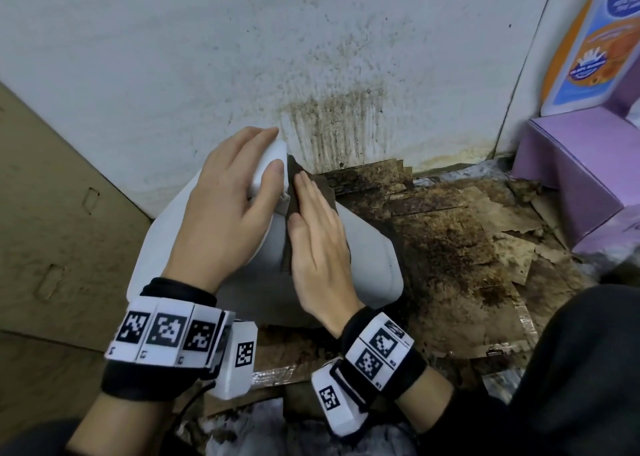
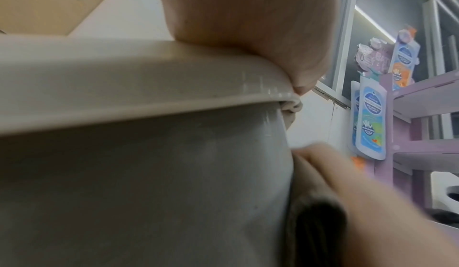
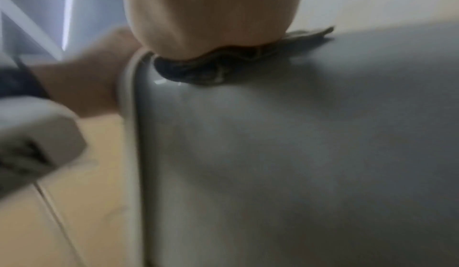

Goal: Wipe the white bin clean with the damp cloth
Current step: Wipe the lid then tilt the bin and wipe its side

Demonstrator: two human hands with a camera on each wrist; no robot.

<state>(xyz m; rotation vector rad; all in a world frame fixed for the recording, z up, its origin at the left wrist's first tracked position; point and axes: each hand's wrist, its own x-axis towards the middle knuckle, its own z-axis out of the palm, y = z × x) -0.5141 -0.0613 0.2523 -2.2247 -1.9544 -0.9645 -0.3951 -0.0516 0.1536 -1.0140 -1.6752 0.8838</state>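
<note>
Two hands on one tipped-over object. Far left: brown cardboard (image 1: 52, 213), flat, with punched slots. Next, left hand (image 1: 221, 209) curled over the rim corner of the white bin (image 1: 367, 247), thumb on the near face, fingertips wrapped past the edge and hidden behind it. Smooth glossy plastic, rounded corners, lying on its side, long axis from lower left by the cardboard toward the upper right, mouth facing left; interior out of sight, lower portion covered by both wrists. Just right of that grip, right hand (image 1: 318, 244) pressed flat, fingers straight and together, on the damp cloth (image 1: 322, 192), dark brown and crumpled, mostly concealed beneath the palm. Right wrist view blurred. Behind: white wall (image 1: 173, 57) streaked with brown drips. Further right, stained, peeling floor covering (image 1: 467, 247), then purple box (image 1: 575, 164), cut off at frame edge.
</note>
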